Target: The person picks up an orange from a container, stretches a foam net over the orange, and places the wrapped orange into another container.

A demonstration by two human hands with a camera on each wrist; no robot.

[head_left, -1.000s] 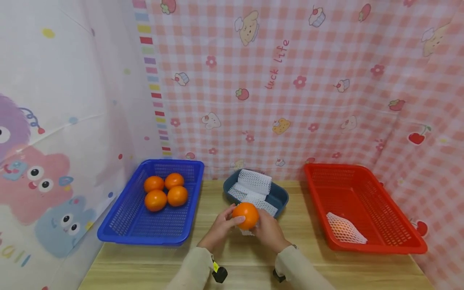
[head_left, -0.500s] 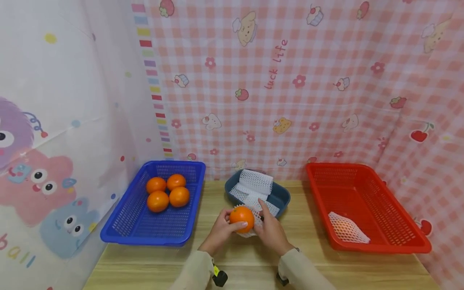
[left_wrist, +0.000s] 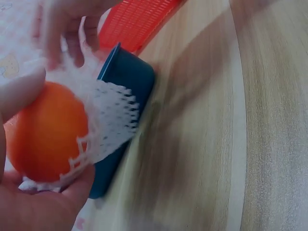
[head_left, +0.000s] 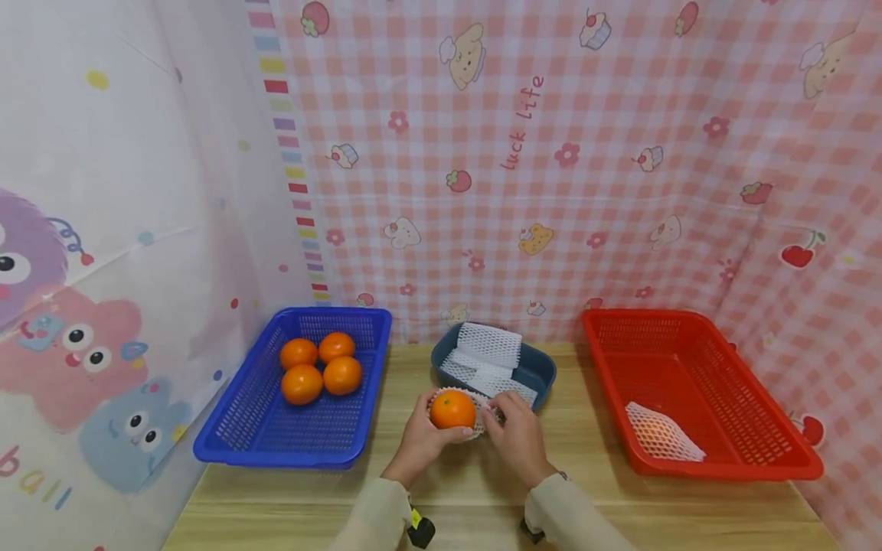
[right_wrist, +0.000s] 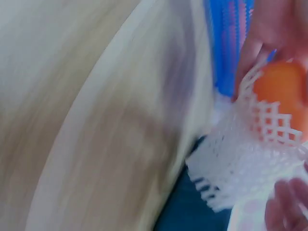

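Note:
My left hand (head_left: 422, 440) grips an orange (head_left: 452, 410), fingers beneath and thumb over its near side. A white foam fruit net (left_wrist: 113, 120) lies partly around the orange, its mesh covering the lower and right side in the left wrist view. My right hand (head_left: 517, 432) is at the net's right edge, thumb and forefinger pinching it; that hand is blurred in the left wrist view. In the right wrist view, the net's loose end (right_wrist: 226, 168) hangs past the orange. Just behind the hands stands a dark teal tray (head_left: 537, 371) with several flat white foam nets (head_left: 491, 346).
On the left is a blue basket (head_left: 276, 451) with several oranges (head_left: 302, 384). To the right stands a red basket (head_left: 689, 367) holding one netted fruit (head_left: 661, 435). All stand on a wooden table (head_left: 276, 509) before patterned cloth walls (head_left: 441, 153).
The orange has shifted slightly left and down into the foam net, which now rings it. My right hand's raised forefinger has come down to the net's edge.

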